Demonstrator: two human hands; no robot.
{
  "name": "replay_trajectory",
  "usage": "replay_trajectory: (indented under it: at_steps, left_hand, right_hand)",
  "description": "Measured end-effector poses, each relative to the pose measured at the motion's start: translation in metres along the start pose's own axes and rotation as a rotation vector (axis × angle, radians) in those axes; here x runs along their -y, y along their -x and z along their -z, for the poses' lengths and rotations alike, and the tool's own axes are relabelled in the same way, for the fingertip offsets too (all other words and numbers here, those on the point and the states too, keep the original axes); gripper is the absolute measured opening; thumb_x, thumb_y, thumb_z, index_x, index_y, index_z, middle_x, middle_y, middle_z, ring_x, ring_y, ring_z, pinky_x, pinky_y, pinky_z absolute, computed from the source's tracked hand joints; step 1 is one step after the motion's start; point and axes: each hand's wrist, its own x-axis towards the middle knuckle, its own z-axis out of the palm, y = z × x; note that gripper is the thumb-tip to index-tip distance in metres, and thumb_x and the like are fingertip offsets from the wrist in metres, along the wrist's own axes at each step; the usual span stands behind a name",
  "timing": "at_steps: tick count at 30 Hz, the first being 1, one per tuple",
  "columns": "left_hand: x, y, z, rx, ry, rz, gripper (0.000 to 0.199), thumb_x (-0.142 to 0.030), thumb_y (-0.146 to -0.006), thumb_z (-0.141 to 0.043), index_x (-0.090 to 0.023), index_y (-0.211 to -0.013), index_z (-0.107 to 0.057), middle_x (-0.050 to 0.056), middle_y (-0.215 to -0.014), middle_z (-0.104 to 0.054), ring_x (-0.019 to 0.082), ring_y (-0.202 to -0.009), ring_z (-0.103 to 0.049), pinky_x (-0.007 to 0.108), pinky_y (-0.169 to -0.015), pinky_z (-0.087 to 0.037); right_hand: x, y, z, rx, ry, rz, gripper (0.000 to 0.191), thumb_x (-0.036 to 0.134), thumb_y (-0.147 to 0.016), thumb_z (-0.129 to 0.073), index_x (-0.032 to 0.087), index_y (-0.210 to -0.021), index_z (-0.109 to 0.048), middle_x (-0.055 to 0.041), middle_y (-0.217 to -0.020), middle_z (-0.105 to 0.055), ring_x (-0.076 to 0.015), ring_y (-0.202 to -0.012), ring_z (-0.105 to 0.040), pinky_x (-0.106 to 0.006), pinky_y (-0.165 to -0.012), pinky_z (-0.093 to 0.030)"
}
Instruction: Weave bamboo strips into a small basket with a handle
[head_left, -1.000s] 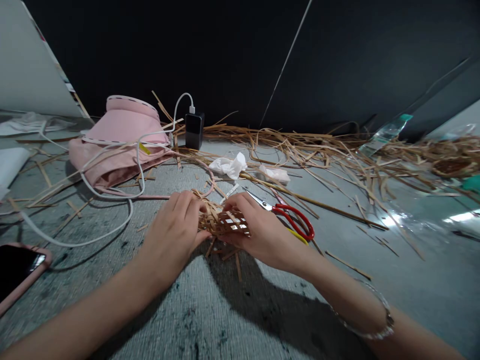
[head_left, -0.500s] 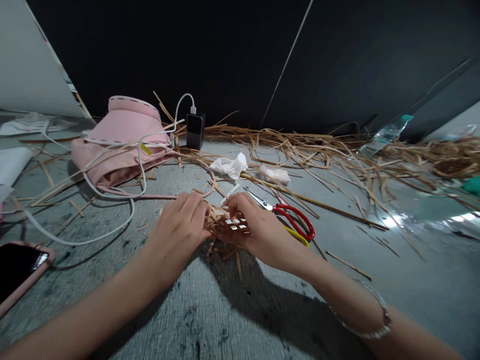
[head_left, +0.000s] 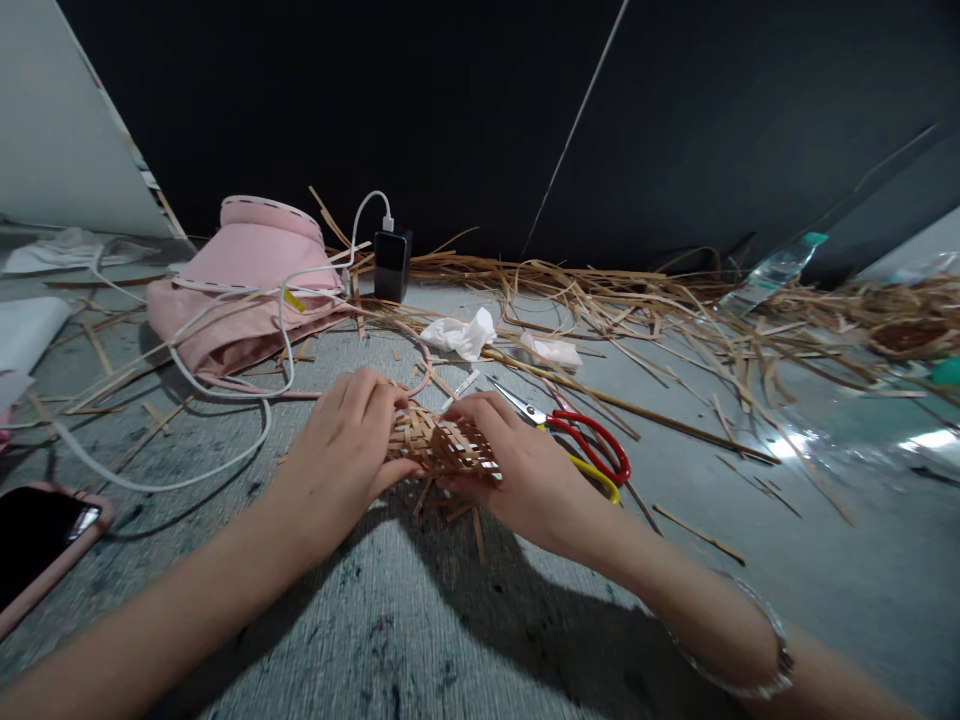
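A small woven piece of tan strips (head_left: pixel 431 440) lies between my hands at the middle of the view. My left hand (head_left: pixel 341 450) holds its left side, thumb at the near edge and fingers over the far edge. On the right side, my right hand (head_left: pixel 517 465) grips it with curled fingers above and the thumb below. Red-handled scissors (head_left: pixel 589 435) lie just beyond my right hand, with a yellow handle (head_left: pixel 596 478) beside them. Short strip ends (head_left: pixel 478 535) stick out below the weave.
A pink visor hat (head_left: pixel 255 250), white cable (head_left: pixel 217 485) and black power bank (head_left: pixel 391 265) stand at the back left. A phone (head_left: pixel 45 540) lies left. Crumpled tissues (head_left: pixel 461 333), loose strips (head_left: pixel 600 285) and a plastic bottle (head_left: pixel 776 275) lie behind and right.
My left hand has shifted slightly left and its thumb and fingers have spread, uncovering more of the weave. The fingers of my right hand have moved a little lower over its right side.
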Motion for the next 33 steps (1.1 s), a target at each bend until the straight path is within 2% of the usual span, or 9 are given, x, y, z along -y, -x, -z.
replay_trajectory:
  at_steps: [3,8,15,20,22,26,29,33]
  left_hand:
    - [0.001,-0.001,0.001,0.056,0.041,-0.006,0.043,-0.025,-0.070,-0.078,-0.016,-0.095,-0.045,0.006,-0.097,-0.050,0.025,-0.090,-0.050,0.039,-0.078,-0.045]
    - [-0.002,0.000,-0.002,0.065,0.025,0.006,0.041,-0.027,-0.071,-0.076,-0.016,-0.095,-0.044,0.007,-0.097,-0.050,0.026,-0.091,-0.049,0.040,-0.079,-0.044]
    - [-0.002,-0.002,-0.001,0.092,0.048,-0.036,0.038,-0.020,-0.071,-0.076,-0.017,-0.089,-0.044,0.004,-0.092,-0.050,0.024,-0.086,-0.049,0.037,-0.075,-0.044]
    - [0.012,-0.005,0.005,0.052,0.058,-0.022,0.047,-0.035,-0.069,-0.078,-0.016,-0.097,-0.047,0.006,-0.098,-0.051,0.026,-0.093,-0.050,0.039,-0.080,-0.044]
    - [0.019,-0.006,0.007,0.053,0.091,-0.034,0.041,-0.038,-0.074,-0.073,-0.016,-0.098,-0.049,0.006,-0.097,-0.052,0.025,-0.092,-0.052,0.039,-0.079,-0.045]
    - [0.026,-0.009,0.012,0.152,0.195,-0.087,0.023,-0.029,-0.089,-0.057,-0.016,-0.107,-0.053,0.007,-0.101,-0.055,0.024,-0.096,-0.054,0.039,-0.081,-0.045]
    - [0.026,-0.010,0.016,0.211,0.196,-0.125,0.018,-0.024,-0.090,-0.053,-0.015,-0.105,-0.057,0.007,-0.098,-0.057,0.024,-0.093,-0.055,0.039,-0.078,-0.046]
    - [0.024,-0.011,0.017,0.221,0.167,-0.193,0.019,-0.022,-0.092,-0.046,-0.018,-0.099,-0.063,0.007,-0.093,-0.058,0.023,-0.085,-0.054,0.036,-0.071,-0.045]
  right_hand:
    - [-0.002,0.000,-0.002,0.021,0.039,0.027,0.041,0.021,-0.077,-0.064,0.018,-0.115,-0.049,-0.0100,-0.120,-0.053,-0.0248,-0.095,-0.061,-0.037,-0.079,-0.049]
    - [-0.002,0.001,-0.002,0.029,0.043,0.013,0.039,0.020,-0.078,-0.062,0.018,-0.114,-0.049,-0.0101,-0.119,-0.053,-0.0242,-0.096,-0.060,-0.038,-0.078,-0.050]
    - [0.003,0.002,-0.001,0.031,0.086,0.040,0.038,0.020,-0.079,-0.063,0.015,-0.114,-0.050,-0.0115,-0.119,-0.054,-0.0259,-0.095,-0.060,-0.039,-0.079,-0.051]
    - [0.003,0.005,0.000,0.007,0.127,0.039,0.045,0.026,-0.079,-0.065,0.013,-0.119,-0.048,-0.0146,-0.123,-0.052,-0.0279,-0.094,-0.062,-0.041,-0.077,-0.052]
    - [0.005,0.007,0.001,0.016,0.117,0.033,0.046,0.030,-0.081,-0.064,0.012,-0.120,-0.048,-0.0158,-0.124,-0.053,-0.0275,-0.093,-0.062,-0.040,-0.076,-0.052]
    - [0.011,0.008,0.004,0.051,0.074,0.006,0.036,0.028,-0.086,-0.058,0.013,-0.118,-0.051,-0.0141,-0.120,-0.058,-0.0256,-0.093,-0.063,-0.038,-0.075,-0.052]
    - [0.014,0.006,0.006,0.057,0.061,-0.012,0.034,0.027,-0.086,-0.059,0.015,-0.117,-0.055,-0.0120,-0.115,-0.064,-0.0257,-0.094,-0.064,-0.038,-0.078,-0.052]
    - [0.012,0.004,0.006,0.066,0.033,0.012,0.037,0.025,-0.088,-0.058,0.013,-0.123,-0.057,-0.0108,-0.123,-0.063,-0.0252,-0.105,-0.062,-0.039,-0.090,-0.051]
